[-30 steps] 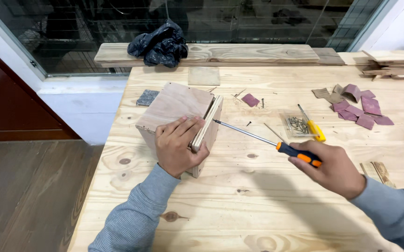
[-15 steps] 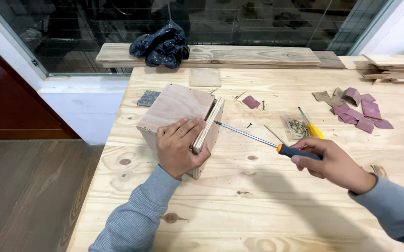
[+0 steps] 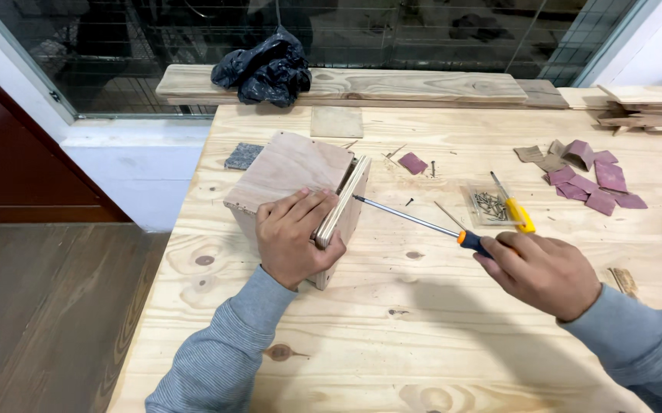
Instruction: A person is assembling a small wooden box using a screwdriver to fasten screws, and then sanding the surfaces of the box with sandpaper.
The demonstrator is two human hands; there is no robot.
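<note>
A plywood box (image 3: 289, 170) stands on the pine workbench (image 3: 438, 336). My left hand (image 3: 294, 235) presses on its near top corner, fingers curled over a loose side panel (image 3: 344, 205) that leans against the box. My right hand (image 3: 539, 271) grips the orange and black handle of a long screwdriver (image 3: 415, 220). The shaft points left and its tip touches the upper face of the side panel.
A clear packet of screws (image 3: 488, 205) and a yellow-handled tool (image 3: 516, 211) lie right of the shaft. Maroon sandpaper pieces (image 3: 593, 180) lie far right, one (image 3: 412, 163) near the box. Black bag (image 3: 264, 69) on planks at the back. A grey block (image 3: 244, 156) sits at the table's left edge.
My right hand has drawn slightly toward me with the screwdriver, whose tip stays at the side panel. My left hand keeps its hold on the box.
</note>
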